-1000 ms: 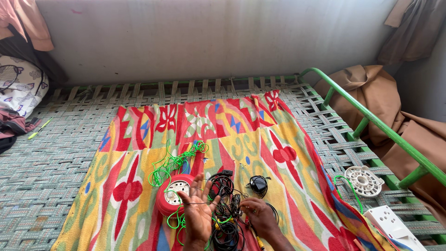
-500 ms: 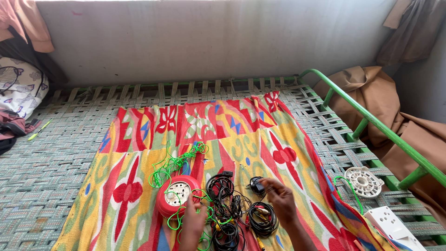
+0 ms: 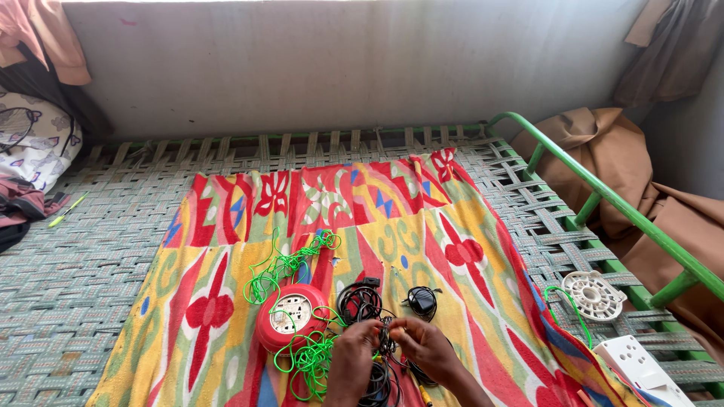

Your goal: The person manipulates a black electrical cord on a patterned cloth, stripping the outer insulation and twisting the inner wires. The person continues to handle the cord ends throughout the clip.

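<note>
Low in the head view, my left hand [image 3: 353, 360] and my right hand [image 3: 424, 348] meet over a tangle of black cables [image 3: 367, 306], both pinching strands of it between the fingers. Just left of the hands lies a round red extension reel [image 3: 290, 317] with a white socket face. A loose bright green cord [image 3: 284, 264] trails from it upward and also bunches under my left hand. A small black adapter [image 3: 422, 299] rests just above my right hand. Everything lies on a colourful patterned cloth [image 3: 452, 226].
The cloth covers a woven strap cot [image 3: 98, 256] with a green metal frame [image 3: 603, 200]. A white round plastic part [image 3: 594, 295] and a white socket box [image 3: 639, 363] lie at the right edge. Brown fabric [image 3: 603, 151] hangs right; a pillow [image 3: 34, 143] sits left.
My right hand has drawn back from the black adapter to the left and joined my left hand on the black cable tangle. The reel and green cord stay put.
</note>
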